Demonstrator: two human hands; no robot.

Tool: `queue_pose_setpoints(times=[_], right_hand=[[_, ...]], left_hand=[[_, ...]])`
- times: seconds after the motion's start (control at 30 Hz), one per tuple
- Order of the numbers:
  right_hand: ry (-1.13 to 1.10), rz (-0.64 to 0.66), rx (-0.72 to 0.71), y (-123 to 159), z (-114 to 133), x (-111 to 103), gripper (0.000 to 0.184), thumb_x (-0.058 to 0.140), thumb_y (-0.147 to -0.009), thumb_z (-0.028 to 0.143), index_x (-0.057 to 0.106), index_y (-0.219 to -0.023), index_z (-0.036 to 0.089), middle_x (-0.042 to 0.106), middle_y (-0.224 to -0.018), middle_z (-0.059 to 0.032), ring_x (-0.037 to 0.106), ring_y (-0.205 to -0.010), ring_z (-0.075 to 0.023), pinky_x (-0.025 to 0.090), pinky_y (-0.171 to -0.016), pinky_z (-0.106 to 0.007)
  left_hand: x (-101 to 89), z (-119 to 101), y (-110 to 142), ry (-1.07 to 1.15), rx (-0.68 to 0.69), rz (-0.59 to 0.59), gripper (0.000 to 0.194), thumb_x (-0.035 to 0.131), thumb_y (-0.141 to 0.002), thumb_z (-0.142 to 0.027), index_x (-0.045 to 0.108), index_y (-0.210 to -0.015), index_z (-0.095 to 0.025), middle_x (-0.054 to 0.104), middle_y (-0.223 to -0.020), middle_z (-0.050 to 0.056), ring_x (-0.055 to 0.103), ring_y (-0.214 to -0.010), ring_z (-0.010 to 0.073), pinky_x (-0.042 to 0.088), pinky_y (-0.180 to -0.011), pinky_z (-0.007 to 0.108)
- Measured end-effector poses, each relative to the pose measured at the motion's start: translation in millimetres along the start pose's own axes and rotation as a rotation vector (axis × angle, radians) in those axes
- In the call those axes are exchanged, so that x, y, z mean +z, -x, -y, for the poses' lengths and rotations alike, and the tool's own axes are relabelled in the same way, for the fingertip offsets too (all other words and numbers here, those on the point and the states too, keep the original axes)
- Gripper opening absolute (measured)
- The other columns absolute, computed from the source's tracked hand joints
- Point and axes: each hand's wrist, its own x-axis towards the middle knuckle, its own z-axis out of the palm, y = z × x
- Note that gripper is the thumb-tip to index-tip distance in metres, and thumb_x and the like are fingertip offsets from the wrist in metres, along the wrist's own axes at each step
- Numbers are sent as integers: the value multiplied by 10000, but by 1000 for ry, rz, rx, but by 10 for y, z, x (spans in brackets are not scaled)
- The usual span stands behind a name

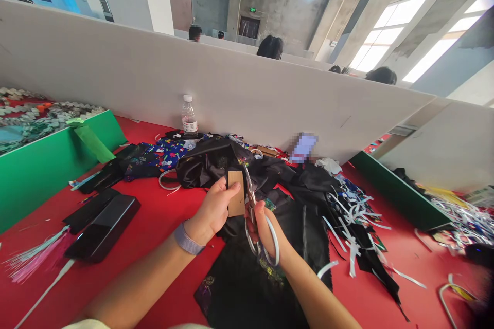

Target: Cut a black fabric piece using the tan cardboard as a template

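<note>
My left hand [213, 212] pinches a small brown cardboard piece [236, 197] and holds it upright above the table. My right hand [266, 229] grips a pair of scissors [254, 216] with white handles, its fingers through the loops. The blades point up along the right edge of the cardboard. Under both hands lies black fabric [266, 267] with coloured embroidery. A grey band sits on my left wrist.
A heap of black and printed cloth [208, 159] and white strips [347, 216] covers the red table [154, 226]. A water bottle [189, 117] stands by the white partition. Black boxes [104, 229] and a pink tassel [34, 257] lie left. Green dividers flank both sides; people's heads show beyond the partition.
</note>
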Motion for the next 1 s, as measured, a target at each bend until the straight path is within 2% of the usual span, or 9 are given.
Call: queue_pose_setpoints(times=[0.33,0.7,1.0], right_hand=[[5,37,-24,-29,-52,-84,679,259,-827,824,485,-791,185,387,-552,54,329,-409,-74,275,-399,-219],[15,48,-55,-25,-22,-95,704,245,-810,843,493,-799,185,387,-545,55,332,-404,-74,274,-397,-216],[60,-12,-11,-4,23,-54,721,257,-778,871,473,-724,186,335,-482,71,294,-369,-61,224,-357,-201]], left_hand=[[31,-27,46,-8,-36,31,312,798,-662,-283,615,-887,-169,708,-746,21,675,-617,186,527,-558,278],[29,-25,46,1,-39,63,319,799,-663,-282,624,-907,-175,723,-794,32,699,-701,211,551,-634,308],[11,-11,43,-18,1,45,355,799,-674,-281,652,-977,-169,739,-938,61,697,-881,226,541,-758,304]])
